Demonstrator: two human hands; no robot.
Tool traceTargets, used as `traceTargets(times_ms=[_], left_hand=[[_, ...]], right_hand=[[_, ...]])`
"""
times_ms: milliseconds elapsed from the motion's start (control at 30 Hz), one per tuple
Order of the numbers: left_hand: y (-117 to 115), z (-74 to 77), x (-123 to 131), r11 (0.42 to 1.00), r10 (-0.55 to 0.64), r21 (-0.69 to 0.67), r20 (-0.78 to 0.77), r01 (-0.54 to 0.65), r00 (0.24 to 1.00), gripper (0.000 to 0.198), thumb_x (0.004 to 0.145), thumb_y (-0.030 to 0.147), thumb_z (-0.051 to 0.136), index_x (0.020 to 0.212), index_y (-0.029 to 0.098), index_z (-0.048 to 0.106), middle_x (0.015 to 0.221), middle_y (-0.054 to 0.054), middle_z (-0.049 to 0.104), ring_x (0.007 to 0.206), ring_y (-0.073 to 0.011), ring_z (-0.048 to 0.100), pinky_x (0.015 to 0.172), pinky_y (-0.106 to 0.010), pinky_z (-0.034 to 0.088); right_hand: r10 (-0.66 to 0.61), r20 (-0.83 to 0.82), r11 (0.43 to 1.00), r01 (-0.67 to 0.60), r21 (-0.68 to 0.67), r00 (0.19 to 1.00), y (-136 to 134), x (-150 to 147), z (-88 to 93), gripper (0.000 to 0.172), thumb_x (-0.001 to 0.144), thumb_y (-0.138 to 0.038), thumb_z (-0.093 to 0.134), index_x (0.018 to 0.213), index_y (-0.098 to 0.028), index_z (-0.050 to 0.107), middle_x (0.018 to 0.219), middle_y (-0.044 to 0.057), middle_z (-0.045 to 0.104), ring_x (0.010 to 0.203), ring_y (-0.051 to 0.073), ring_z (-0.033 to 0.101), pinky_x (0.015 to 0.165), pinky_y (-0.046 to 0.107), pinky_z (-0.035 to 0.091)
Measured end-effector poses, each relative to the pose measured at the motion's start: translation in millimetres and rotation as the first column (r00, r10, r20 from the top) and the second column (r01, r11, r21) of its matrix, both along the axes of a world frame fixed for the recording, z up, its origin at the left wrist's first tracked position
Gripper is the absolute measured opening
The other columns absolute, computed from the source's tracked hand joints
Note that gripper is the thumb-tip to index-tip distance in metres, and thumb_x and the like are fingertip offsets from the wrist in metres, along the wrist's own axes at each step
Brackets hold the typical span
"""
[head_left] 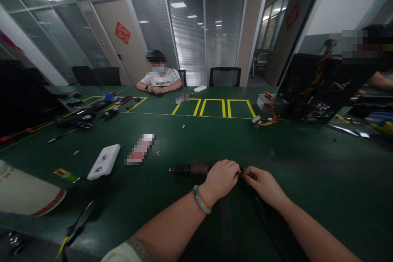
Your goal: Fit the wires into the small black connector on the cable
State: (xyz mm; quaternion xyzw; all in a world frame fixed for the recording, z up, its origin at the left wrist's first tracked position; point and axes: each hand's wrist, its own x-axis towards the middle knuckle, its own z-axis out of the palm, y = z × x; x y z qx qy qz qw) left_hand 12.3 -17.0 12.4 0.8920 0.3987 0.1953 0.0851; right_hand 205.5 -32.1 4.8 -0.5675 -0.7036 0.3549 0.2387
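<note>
White box (103, 161) sits left on the table (215, 139). Near the near edge lies a dark rod (190, 169). The left hand (222, 179), wrist bent, is fisted tight round it. The right hand (262, 183) pinches the rod's right end, fingertips meeting the left's.

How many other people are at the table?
2: one person sits across the table, another person at the right edge beside the open computer. Others may be hidden.

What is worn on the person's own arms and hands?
The left arm has a pale green bangle at the wrist and a cream sleeve with a patterned hem near the elbow. The right arm is bare as far as it shows. Left hand and right hand have no gloves.
</note>
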Motion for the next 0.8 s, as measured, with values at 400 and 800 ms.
traceTargets(times_ms=[400,800], left_hand=[[-1.2,-0.6,-0.5,0.999,0.036,-0.005,0.060,-0.036,0.998,0.010,0.087,0.017,0.061,0.094,0.020,0.056,0.109,-0.003,0.063,0.101,-0.0197,0.059,0.092,-0.035,0.046],[-1.7,-1.3,-0.6,0.997,0.071,-0.005,0.076,-0.071,0.995,0.014,0.086,0.019,0.062,0.099,0.019,0.056,0.113,-0.005,0.062,0.103,-0.0203,0.059,0.092,-0.035,0.047]], right_hand=[[0.000,-0.010,1.000,-0.001,-0.022,1.000,-0.4,1.2,-1.0,0.023,0.089,-0.040,0.052,0.080,-0.022,0.064,0.073,-0.001,0.067,0.068,0.017,0.062,0.061,0.025,0.041],[0.013,-0.035,1.000,-0.014,-0.027,0.999,-1.3,1.8,2.5,0.021,0.089,-0.037,0.053,0.081,-0.022,0.064,0.076,-0.002,0.067,0.069,0.017,0.062,0.060,0.025,0.039]])
